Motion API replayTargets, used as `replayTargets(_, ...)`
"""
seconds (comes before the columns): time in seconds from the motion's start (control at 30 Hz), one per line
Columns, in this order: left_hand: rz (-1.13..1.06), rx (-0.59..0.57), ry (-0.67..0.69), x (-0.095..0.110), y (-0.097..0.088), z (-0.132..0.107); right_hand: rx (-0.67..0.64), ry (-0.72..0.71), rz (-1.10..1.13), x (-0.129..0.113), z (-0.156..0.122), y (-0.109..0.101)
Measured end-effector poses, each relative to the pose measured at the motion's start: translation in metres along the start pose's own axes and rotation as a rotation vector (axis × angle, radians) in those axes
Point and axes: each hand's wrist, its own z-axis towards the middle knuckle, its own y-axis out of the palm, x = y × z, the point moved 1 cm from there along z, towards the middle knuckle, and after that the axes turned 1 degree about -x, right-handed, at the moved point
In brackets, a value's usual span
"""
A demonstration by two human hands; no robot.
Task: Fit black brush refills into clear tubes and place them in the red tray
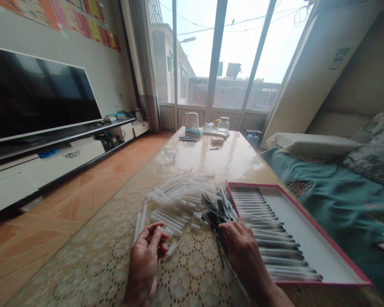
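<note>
A shallow pink-rimmed box (326, 243) on the patterned surface (192, 277) holds a row of pale tubes with dark ends (275, 236) along its left side, while loose white tubes (182, 192) and a heap of black sticks (216, 209) lie to the left of it. The right hand (243, 245) has its fingers bent at the sticks, and the left hand (146, 253) curls, thumb against fingers, beside the loose tubes; I cannot tell whether either grip has hold of anything. Farther back stand a drinking glass (170, 155) and a clear jug (223, 124).
</note>
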Motion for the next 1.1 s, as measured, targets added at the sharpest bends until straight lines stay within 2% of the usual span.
replayTargets(0.13, -0.043, -0.001, -0.046, -0.002, 0.0, 0.0, -0.146, -0.004, -0.03, -0.026, 0.009, 0.004)
replayTargets(0.23, -0.051, -0.015, -0.06, -0.003, 0.001, -0.001, -0.202, 0.025, -0.109, -0.029, 0.028, 0.005)
replayTargets(0.43, -0.062, -0.053, -0.083, -0.002, 0.003, -0.006, -0.139, 0.059, -0.178, -0.016, 0.08, 0.024)
replayTargets(0.57, -0.076, -0.041, -0.082, -0.003, 0.002, -0.006, -0.106, 0.064, -0.19, -0.013, 0.098, 0.039)
replayTargets(0.77, -0.076, -0.05, -0.069, -0.005, 0.002, -0.003, -0.078, 0.084, -0.185, -0.01, 0.102, 0.048)
replayTargets(0.93, -0.027, -0.071, -0.078, -0.004, 0.004, -0.006, -0.045, 0.095, -0.162, -0.009, 0.098, 0.043)
replayTargets(1.0, 0.005, -0.126, -0.097, -0.005, 0.007, -0.01, -0.029, 0.1, -0.14, -0.01, 0.09, 0.037)
replayTargets(1.1, 0.051, -0.288, -0.184, -0.009, 0.014, -0.02, -0.018, 0.114, -0.096, -0.012, 0.067, 0.023)
